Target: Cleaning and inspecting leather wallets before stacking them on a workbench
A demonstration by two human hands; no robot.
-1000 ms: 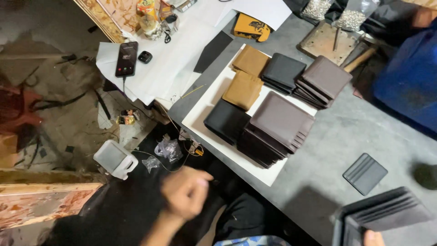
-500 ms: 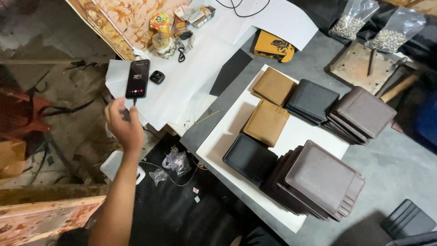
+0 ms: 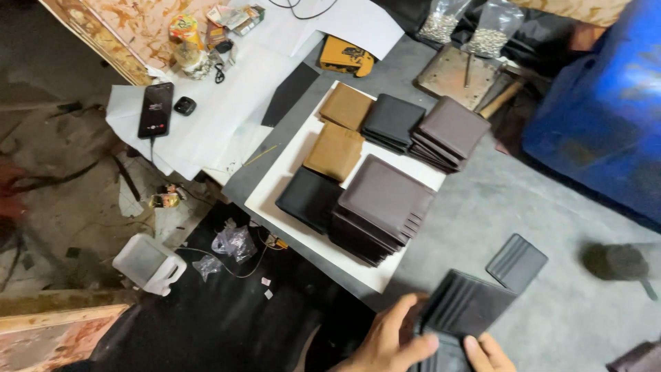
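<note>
At the bottom edge my left hand (image 3: pixel 389 341) grips the left side of an open dark wallet (image 3: pixel 468 306) with card slots. My right hand (image 3: pixel 485 351) shows only fingers at the wallet's lower edge, touching it. A loose dark card-slot panel (image 3: pixel 516 260) lies just right of the wallet on the grey table (image 3: pixel 551 207). Above, a white board (image 3: pixel 303 227) carries stacks of wallets: dark brown (image 3: pixel 385 203), black (image 3: pixel 310 196), tan (image 3: pixel 335 151), another tan (image 3: pixel 345 105), black (image 3: pixel 394 120) and brown (image 3: pixel 451 129).
A phone (image 3: pixel 156 109) on a cable lies on white paper (image 3: pixel 220 117) at the upper left. A yellow tool (image 3: pixel 346 56), a metal plate (image 3: pixel 458 79) with a hammer and bags of small metal parts sit at the back. A white jug (image 3: pixel 148 263) stands on the floor.
My left hand has come back from the phone at the upper left down to the open wallet at the bottom. The view has shifted right and downward.
</note>
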